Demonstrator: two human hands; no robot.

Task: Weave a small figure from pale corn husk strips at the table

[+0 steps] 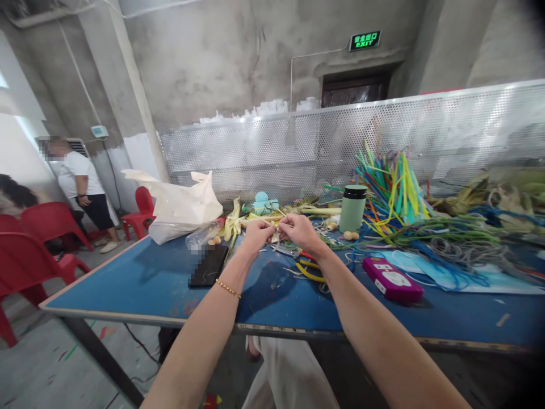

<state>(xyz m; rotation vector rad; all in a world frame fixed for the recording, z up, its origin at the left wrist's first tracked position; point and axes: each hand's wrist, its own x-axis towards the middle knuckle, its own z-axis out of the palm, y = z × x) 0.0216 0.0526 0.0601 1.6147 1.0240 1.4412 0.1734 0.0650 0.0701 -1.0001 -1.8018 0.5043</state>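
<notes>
Over the middle of the blue table, my left hand [258, 236] and my right hand [300, 232] are close together, fingertips pinched. Between them is a small pale strip [276, 233], perhaps corn husk; its exact kind is too small to tell. Just behind lie pale husks and stalks [234, 222]. Below my right hand are pliers with yellow and red handles [310, 271], next to thin offcuts. A dark flat device [209, 267] lies left of my left wrist, near a clear plastic bottle [200, 236].
A white plastic bag [185, 207] stands left on the table [140, 278]. Right are a green tumbler [352, 211], a purple box [390, 278], coiled cords [451, 250] and bundled colourful strips [395, 193]. A perforated metal panel [264, 147] backs the table. A person [83, 176] stands beyond red chairs.
</notes>
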